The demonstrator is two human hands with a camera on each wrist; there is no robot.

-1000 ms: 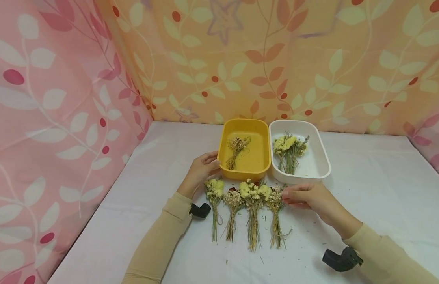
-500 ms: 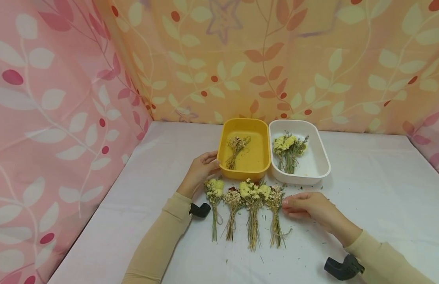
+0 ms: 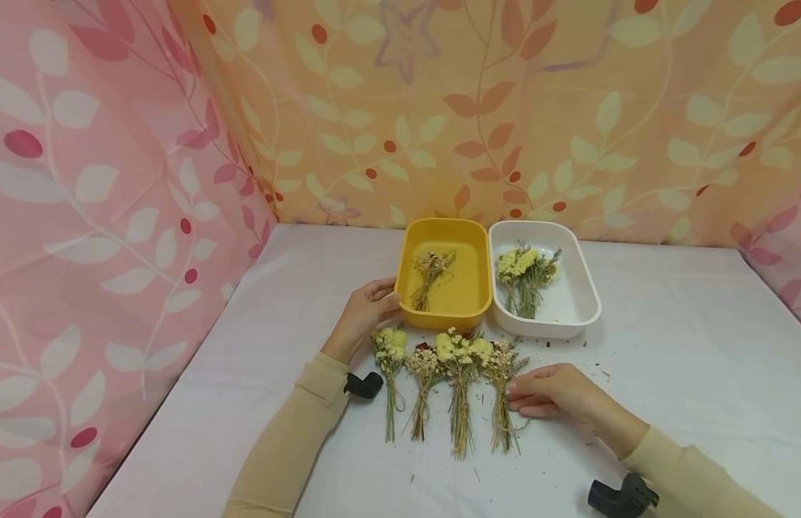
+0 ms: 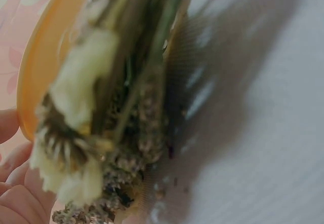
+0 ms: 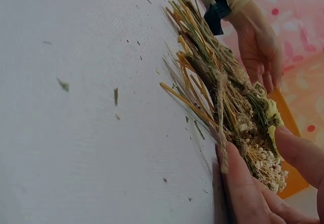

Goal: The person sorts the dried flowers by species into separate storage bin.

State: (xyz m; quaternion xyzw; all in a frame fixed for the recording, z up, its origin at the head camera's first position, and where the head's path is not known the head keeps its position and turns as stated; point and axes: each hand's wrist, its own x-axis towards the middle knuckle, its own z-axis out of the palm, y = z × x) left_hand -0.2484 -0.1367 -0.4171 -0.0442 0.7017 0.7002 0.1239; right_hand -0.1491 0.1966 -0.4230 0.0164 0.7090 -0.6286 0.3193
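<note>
Four dried bouquets (image 3: 461, 410) lie side by side in the head view; the right hand (image 3: 562, 388), nearer, meets the rightmost bouquet (image 3: 502, 410) crosswise from its right. Left wrist: the left hand (image 4: 23, 188), relaxed, touches the yellow tray (image 4: 45, 46). Right wrist: fingers (image 5: 243, 183) reach the twine (image 5: 221, 102), thumb (image 5: 304, 155) apart, unclosed.

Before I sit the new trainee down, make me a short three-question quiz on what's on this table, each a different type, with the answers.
1. Which hand is at the yellow tray? A, right; B, left; C, neither.
2. True or false: dried flowers lie in the white tray.
3. Fill the gap: in the head view, the right hand is at the ____ end of the row of bunches.

Key: 1. B, the left hand. 2. True. 3. Right.
</note>
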